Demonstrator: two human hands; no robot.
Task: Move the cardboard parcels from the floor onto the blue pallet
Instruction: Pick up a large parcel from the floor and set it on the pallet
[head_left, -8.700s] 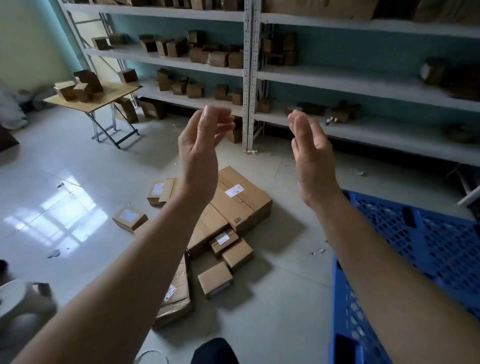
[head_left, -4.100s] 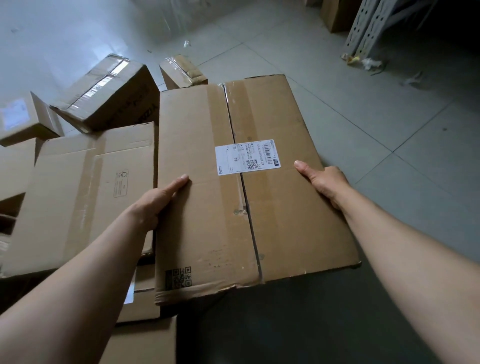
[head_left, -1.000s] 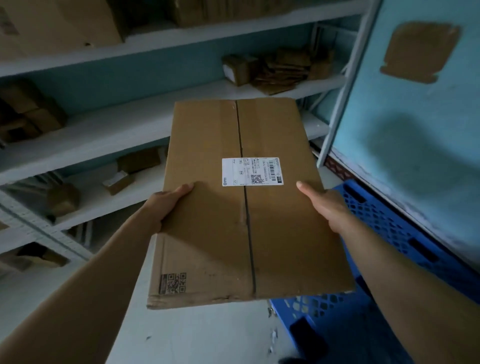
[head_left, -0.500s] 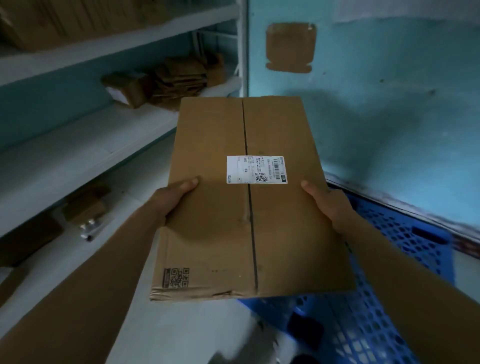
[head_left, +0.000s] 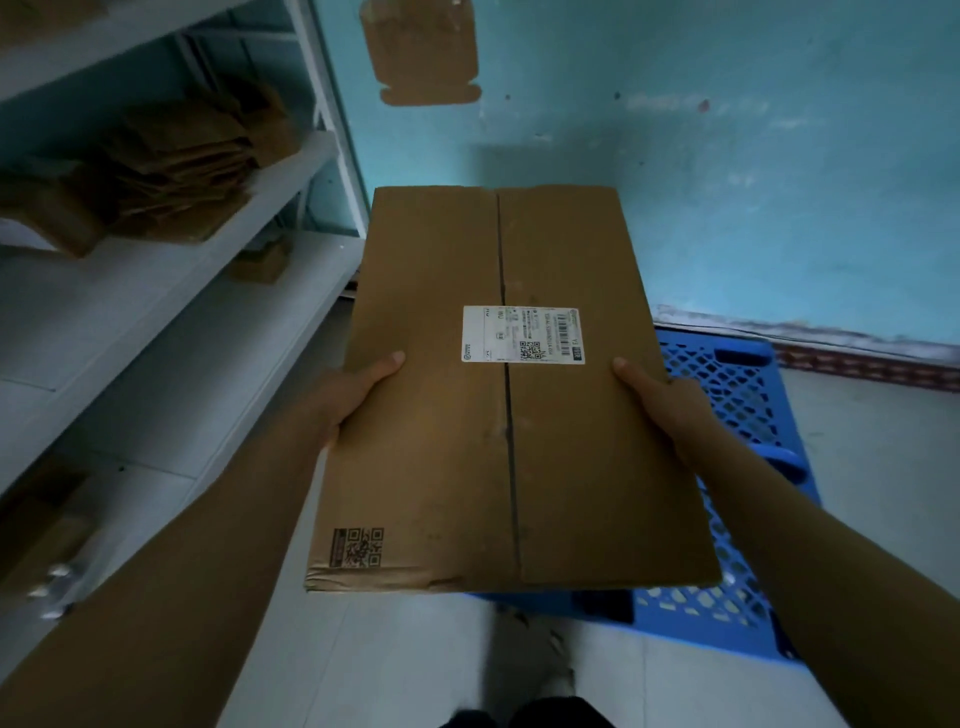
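Cardboard parcel (head_left: 498, 426) over blue pallet (head_left: 737, 395) — left grip (head_left: 350, 397), right grip (head_left: 670, 410) pinching its side edges.

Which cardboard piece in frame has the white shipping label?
The large parcel held by the left hand and right hand; the flattened shelf stack and the wall piece show none.

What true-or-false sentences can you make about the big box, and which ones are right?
1. The left hand and the right hand hold the cardboard parcel. True.
2. The parcel lies on the blue pallet. False: the hands hold it up over the pallet.
3. A white label is stuck on the parcel's top. True.
4. The wall is red. False: it is turquoise.
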